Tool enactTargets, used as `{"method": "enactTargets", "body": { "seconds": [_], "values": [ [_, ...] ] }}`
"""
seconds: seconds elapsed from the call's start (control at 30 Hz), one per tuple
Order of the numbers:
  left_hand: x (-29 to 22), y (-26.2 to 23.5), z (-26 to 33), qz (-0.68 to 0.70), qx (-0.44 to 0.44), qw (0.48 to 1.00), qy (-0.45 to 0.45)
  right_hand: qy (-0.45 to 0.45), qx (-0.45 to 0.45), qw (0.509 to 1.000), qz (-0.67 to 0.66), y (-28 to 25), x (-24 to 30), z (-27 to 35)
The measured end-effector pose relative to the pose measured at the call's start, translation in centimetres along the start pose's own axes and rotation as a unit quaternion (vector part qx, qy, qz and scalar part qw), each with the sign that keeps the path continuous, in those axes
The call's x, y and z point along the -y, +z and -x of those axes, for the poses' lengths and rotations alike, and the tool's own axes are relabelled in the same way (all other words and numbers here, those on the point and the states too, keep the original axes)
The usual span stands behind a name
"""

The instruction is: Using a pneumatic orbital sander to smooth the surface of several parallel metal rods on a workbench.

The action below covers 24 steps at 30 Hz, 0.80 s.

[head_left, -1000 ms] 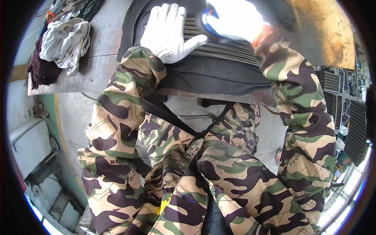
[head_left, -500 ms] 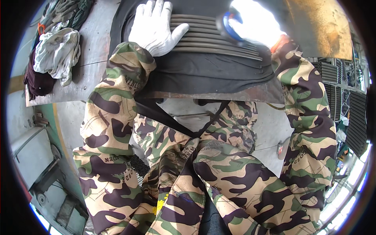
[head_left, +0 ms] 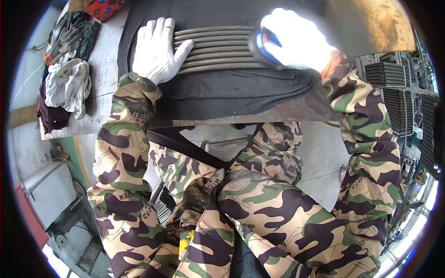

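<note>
Several thin dark metal rods (head_left: 214, 45) lie side by side, running left to right on a black cloth (head_left: 222, 92) over the workbench. My left hand (head_left: 160, 52), in a white knitted glove, rests flat over their left part with fingers stretched and thumb out to the side. My right hand (head_left: 296, 41), also gloved and washed out by glare, is closed round a blue-rimmed round disc tool (head_left: 268, 47). That tool sits against the rods toward their right side; its working face is hidden and its edge is blurred. The rods' right ends are covered by this hand.
Crumpled garments or rags (head_left: 69, 85) lie on the bench's left side, with a red patterned cloth (head_left: 104, 8) behind them. A rusty tan sheet (head_left: 389, 28) is at the far right. Racks of dark bars (head_left: 394, 106) stand beyond my right arm. The bench's front edge (head_left: 194, 123) crosses before my lap.
The whole view has shifted, so the bench sits lower. My left hand has slid slightly left along the rods. My right hand has come nearer with the disc, covering the rods' right ends.
</note>
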<state>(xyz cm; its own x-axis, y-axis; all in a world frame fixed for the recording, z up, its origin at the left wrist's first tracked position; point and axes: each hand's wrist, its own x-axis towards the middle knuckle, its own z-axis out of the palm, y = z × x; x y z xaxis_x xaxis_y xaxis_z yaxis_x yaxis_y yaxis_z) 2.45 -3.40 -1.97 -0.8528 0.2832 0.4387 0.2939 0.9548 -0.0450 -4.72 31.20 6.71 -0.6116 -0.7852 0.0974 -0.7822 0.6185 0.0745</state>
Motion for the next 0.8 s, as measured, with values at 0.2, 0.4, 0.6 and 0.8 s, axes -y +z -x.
{"method": "enactTargets", "body": {
  "seconds": [0.2, 0.4, 0.6, 0.8],
  "values": [
    [-0.1, -0.3, 1.5, -0.008, 0.044, 0.998, -0.038, -0.051, -0.02, 0.997, -0.045, -1.9, 0.8, -0.6],
    [-0.7, -0.2, 1.6, -0.011, 0.014, 1.0, -0.01, -0.028, -0.011, 0.998, -0.049, -1.4, -1.0, -0.7],
    [-1.2, -1.1, 3.0, -0.016, 0.075, 0.996, -0.05, -0.101, -0.093, 0.99, -0.037, -0.6, -1.8, -1.0],
    [-0.7, -2.4, 3.3, -0.025, 0.096, 0.993, -0.067, -0.076, -0.034, 0.995, -0.054, -0.1, 0.7, 0.9]
  ]
}}
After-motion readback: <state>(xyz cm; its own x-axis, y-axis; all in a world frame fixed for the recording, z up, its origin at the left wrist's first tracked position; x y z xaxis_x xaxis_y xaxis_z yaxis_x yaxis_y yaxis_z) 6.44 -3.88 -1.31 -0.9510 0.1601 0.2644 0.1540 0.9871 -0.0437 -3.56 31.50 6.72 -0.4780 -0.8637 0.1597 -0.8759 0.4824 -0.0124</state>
